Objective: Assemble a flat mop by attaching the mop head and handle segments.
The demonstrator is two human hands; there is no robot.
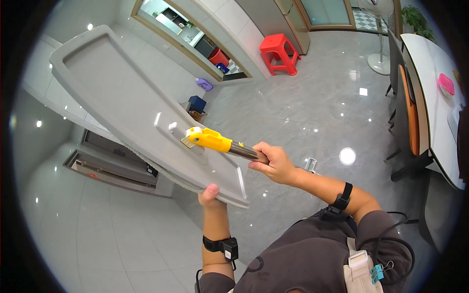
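A large flat mop is held up in front of me, its long grey head (129, 93) tilted and reaching to the upper left. A yellow swivel joint (211, 139) links the head to a metal pole (243, 151). My right hand (274, 163) is closed around the pole just past that joint. At the near end of the mop head, my left hand (211, 197) grips the edge, with its thumb on the upper face and the other fingers hidden beneath. A strip of pale cloth pad shows along the head's lower edge; the rest of the underside is out of sight.
A red plastic stool (280, 52) stands by the fridge (273, 17). To the right are a white table (426, 73), chairs (410, 115) and a standing fan (380, 63). A purple bottle (204, 85) and a blue box (197, 103) sit along the tiled wall.
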